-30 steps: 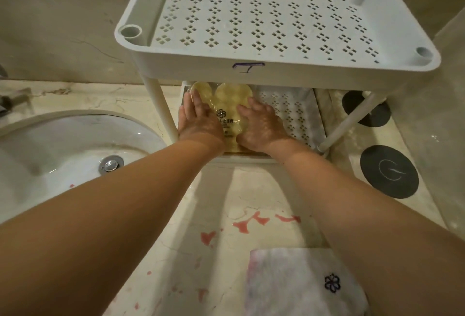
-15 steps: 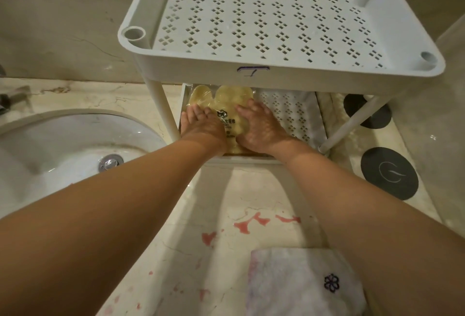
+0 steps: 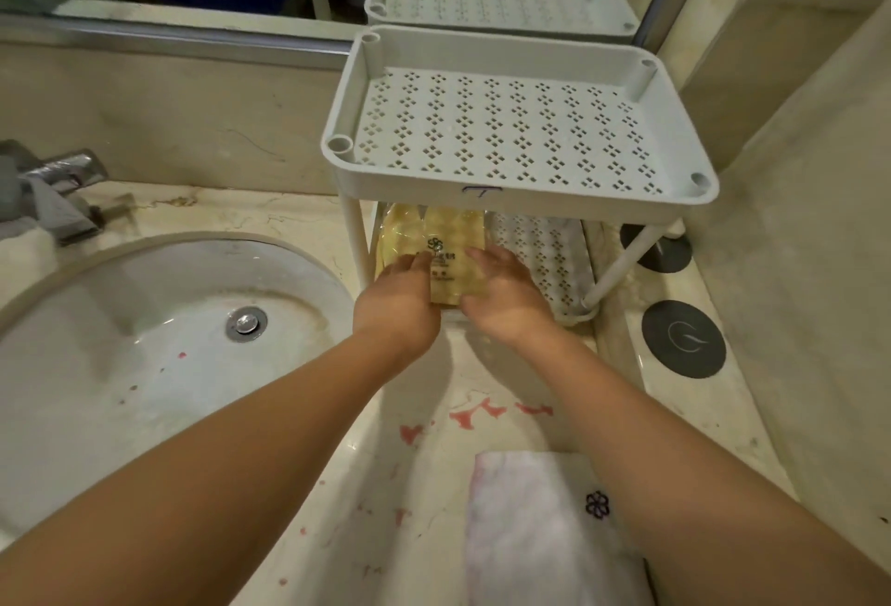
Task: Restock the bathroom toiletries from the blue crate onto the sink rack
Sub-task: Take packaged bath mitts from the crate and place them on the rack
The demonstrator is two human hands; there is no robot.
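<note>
Left hand (image 3: 399, 299) and right hand (image 3: 504, 301) rest flat (gripping nothing) on yellow packet (image 3: 434, 236), apparently seating it on lower shelf (image 3: 542, 258).

Left hand (image 3: 398, 304) and right hand (image 3: 506, 304) slid back along yellow packet (image 3: 434, 239) (head drew away too)

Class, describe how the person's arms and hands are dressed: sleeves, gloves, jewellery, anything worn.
The left forearm and right forearm are bare to the frame's edge; no sleeve shows. The left hand and right hand wear no gloves; no watch, bracelet or ring is visible.
</note>
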